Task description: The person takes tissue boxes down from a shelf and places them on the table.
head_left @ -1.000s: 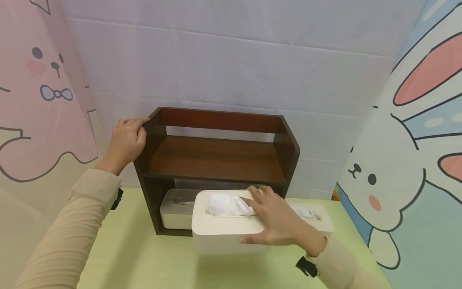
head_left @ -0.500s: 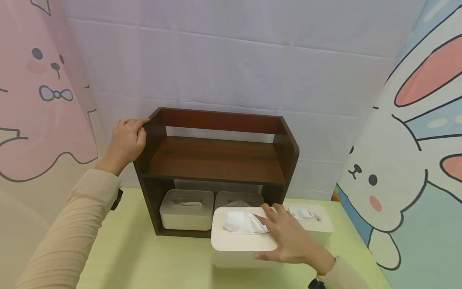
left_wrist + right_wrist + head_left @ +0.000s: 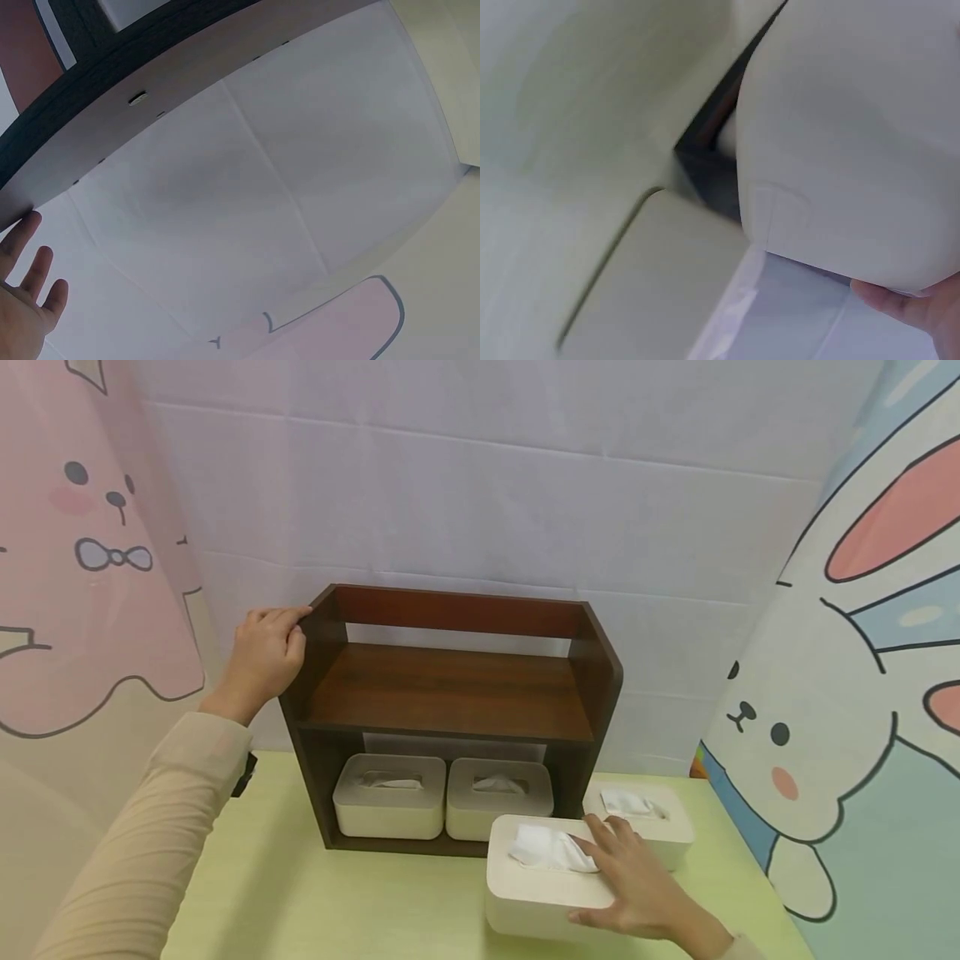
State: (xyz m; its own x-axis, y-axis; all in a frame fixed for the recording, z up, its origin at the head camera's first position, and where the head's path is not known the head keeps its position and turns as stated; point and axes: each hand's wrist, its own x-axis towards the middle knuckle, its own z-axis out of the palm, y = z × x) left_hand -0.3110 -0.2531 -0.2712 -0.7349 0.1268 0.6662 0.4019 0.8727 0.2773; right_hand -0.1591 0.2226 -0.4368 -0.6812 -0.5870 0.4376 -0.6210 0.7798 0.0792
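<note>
My right hand (image 3: 637, 885) grips a cream tissue box (image 3: 540, 893) by its right end, fingers over the lid and thumb along the front. A white tissue lies across its slot. In the right wrist view the held tissue box (image 3: 847, 142) fills the right side, with part of the hand (image 3: 937, 311) below it. Whether its base touches the table cannot be told. My left hand (image 3: 262, 656) rests against the top of the left side panel of a dark brown wooden shelf (image 3: 450, 693). Straight, spread fingers (image 3: 37, 270) show beside that panel in the left wrist view.
Two more tissue boxes, one left (image 3: 390, 817) and one right (image 3: 498, 818), sit in the shelf's lower compartment. Another tissue box (image 3: 671, 835) stands on the pale green table (image 3: 360, 910) right of the shelf. A pale curtain (image 3: 465, 502) hangs behind.
My right hand has carried the tissue box rightward and toward me, away from the shelf front, uncovering the right-hand box in the lower compartment. My left hand has stayed in place.
</note>
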